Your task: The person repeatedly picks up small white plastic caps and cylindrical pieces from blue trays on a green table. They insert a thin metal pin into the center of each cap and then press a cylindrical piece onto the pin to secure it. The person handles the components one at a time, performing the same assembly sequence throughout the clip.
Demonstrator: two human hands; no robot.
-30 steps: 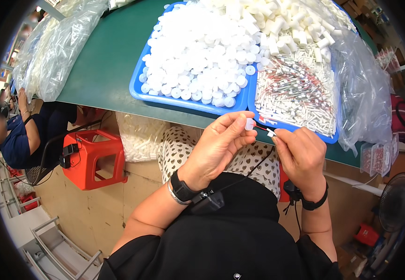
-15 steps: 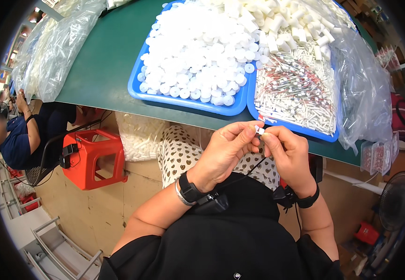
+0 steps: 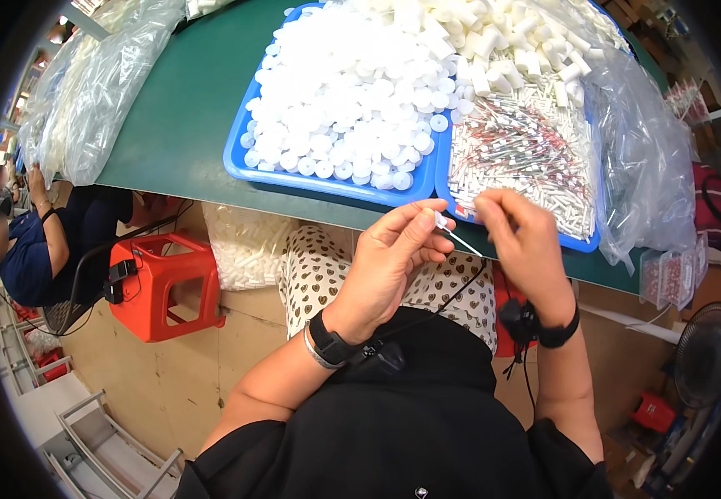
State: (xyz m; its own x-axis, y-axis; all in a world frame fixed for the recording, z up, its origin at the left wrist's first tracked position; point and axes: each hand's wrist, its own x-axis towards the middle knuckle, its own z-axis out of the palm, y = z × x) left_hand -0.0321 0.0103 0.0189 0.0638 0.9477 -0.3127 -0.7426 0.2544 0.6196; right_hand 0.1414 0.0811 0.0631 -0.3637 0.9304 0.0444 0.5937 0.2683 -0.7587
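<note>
Between the thumb and fingers of my left hand [image 3: 394, 258], closed in a pinch, is a small white plastic piece [image 3: 440, 219]. A thin white stick [image 3: 464, 244] slants from it down to the right, its far end free. My right hand [image 3: 527, 241] is at the near edge of the right blue tray [image 3: 575, 242], its fingers bent and a little blurred; whether they hold anything I cannot make out. In that tray lie many small white tubes [image 3: 568, 204] and short red-and-dark wired parts [image 3: 510, 133], with larger cream foam cylinders [image 3: 493, 41] behind.
A second blue tray [image 3: 233, 158] heaped with translucent white discs [image 3: 335, 125] stands on the green table [image 3: 161, 125]. Clear plastic bags [image 3: 639, 158] lie at both sides. A red stool [image 3: 161, 287] and a seated person [image 3: 36, 249] are at left; a fan [image 3: 710, 353] stands right.
My right hand has come away from my left, up and to the right toward the tray. The thin white stick now shows beside the left hand, which keeps its pinch.
</note>
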